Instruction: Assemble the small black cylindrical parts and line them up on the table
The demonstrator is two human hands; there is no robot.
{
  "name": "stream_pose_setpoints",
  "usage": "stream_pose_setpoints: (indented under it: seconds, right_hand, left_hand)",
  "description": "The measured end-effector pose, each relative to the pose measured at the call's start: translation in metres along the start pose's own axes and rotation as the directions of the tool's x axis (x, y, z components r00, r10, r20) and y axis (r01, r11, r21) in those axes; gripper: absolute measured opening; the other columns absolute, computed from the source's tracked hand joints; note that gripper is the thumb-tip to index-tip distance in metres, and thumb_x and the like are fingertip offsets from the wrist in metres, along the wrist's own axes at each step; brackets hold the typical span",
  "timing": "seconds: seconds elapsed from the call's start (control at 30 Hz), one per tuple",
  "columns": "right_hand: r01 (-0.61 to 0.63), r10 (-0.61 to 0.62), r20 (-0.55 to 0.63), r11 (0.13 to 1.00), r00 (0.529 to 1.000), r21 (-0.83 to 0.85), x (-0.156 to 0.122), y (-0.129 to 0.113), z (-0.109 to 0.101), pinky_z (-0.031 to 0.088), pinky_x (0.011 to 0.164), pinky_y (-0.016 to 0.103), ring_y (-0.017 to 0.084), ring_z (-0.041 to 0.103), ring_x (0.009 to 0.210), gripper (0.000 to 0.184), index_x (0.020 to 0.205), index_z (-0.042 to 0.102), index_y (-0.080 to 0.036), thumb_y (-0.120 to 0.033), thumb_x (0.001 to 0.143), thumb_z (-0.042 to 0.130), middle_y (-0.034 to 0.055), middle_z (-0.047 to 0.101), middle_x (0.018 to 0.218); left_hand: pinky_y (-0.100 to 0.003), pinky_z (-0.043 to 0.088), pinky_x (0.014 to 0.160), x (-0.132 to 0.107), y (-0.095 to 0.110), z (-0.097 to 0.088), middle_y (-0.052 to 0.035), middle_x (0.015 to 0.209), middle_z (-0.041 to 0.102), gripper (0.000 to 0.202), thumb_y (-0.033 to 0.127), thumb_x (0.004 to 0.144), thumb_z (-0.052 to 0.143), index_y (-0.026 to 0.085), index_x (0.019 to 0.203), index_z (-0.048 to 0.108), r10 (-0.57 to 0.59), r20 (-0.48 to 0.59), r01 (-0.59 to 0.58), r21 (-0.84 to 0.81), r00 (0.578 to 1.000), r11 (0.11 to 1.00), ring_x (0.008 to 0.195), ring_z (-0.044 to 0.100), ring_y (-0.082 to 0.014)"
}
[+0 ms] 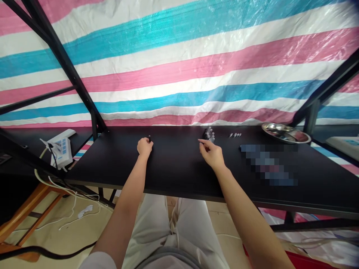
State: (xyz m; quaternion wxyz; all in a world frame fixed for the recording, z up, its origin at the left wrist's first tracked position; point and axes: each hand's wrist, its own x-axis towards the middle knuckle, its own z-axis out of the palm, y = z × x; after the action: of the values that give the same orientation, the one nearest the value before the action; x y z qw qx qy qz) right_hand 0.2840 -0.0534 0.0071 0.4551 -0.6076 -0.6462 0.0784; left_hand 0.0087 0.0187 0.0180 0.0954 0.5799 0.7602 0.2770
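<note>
My left hand [145, 147] is closed on the table's left half, pinching a short black cylindrical piece [149, 138] that pokes up past the fingertips. What kind of piece it is cannot be made out. Farther right, my right hand [213, 153] hovers just in front of a small pile of clear and black tube-like pieces [208, 133]. Its index finger points left and stands apart from the thumb, with nothing visible between them. The other fingers curl under and are partly hidden. Right of the pile lie several tiny shiny pieces [235, 135] in a row.
A round metal tray [286, 133] sits at the back right of the black table [176, 168]. In front of it is a blurred-out flat item [267, 164]. Black posts frame both sides before a striped sheet [174, 74]. A power strip [62, 151] with cables is at left.
</note>
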Motion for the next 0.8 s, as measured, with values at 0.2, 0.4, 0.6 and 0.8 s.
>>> stream_pose_setpoints:
  seconds: [0.2,0.4,0.6,0.8]
  right_hand:
    - [-0.218,0.187,-0.207,0.966,0.960,-0.142,0.004,0.007,-0.008,0.043,0.066,0.031,0.019,0.058,0.065,0.034,0.101,0.061,-0.016,-0.031,0.080,0.041,0.0070,0.064,0.073]
    - [-0.344,0.338,-0.082,0.868,0.938,-0.357,0.005,0.025,-0.005,0.041,0.069,0.034,0.024,0.059,0.080,0.027,0.095,0.060,-0.016,-0.025,0.073,0.048,0.0104,0.064,0.083]
    - [-0.344,0.402,0.004,0.789,0.916,-0.510,0.004,0.025,-0.002,0.041,0.076,0.037,0.027,0.055,0.097,0.031,0.103,0.058,-0.014,-0.027,0.077,0.047,0.0128,0.061,0.100]
    - [-0.340,0.421,0.028,0.769,0.907,-0.541,0.005,0.021,-0.003,0.040,0.078,0.038,0.028,0.053,0.099,0.031,0.102,0.057,-0.013,-0.031,0.080,0.046,0.0148,0.059,0.104]
  left_hand:
    - [-0.032,0.046,0.074,0.000,-0.002,0.001,-0.0084,0.089,0.067,0.014,0.023,0.071,0.056,0.020,0.079,0.067,0.016,0.007,-0.016,0.093,1.000,0.996,0.089,0.061,-0.0243]
    - [-0.032,0.045,0.075,-0.001,-0.001,-0.003,-0.0102,0.093,0.067,0.016,0.024,0.073,0.055,0.019,0.082,0.067,-0.007,0.059,0.001,0.106,0.998,0.994,0.093,0.060,-0.0252]
    - [-0.034,0.045,0.081,-0.003,0.000,-0.005,-0.0106,0.102,0.063,0.019,0.028,0.074,0.059,0.018,0.088,0.064,-0.020,0.067,0.013,0.103,0.998,0.995,0.101,0.055,-0.0260]
    - [-0.042,0.040,0.089,-0.018,0.016,-0.006,-0.0113,0.119,0.051,0.057,0.037,0.068,0.068,0.018,0.117,0.045,0.037,-0.233,-0.049,-0.044,0.972,0.998,0.111,0.046,-0.0286]
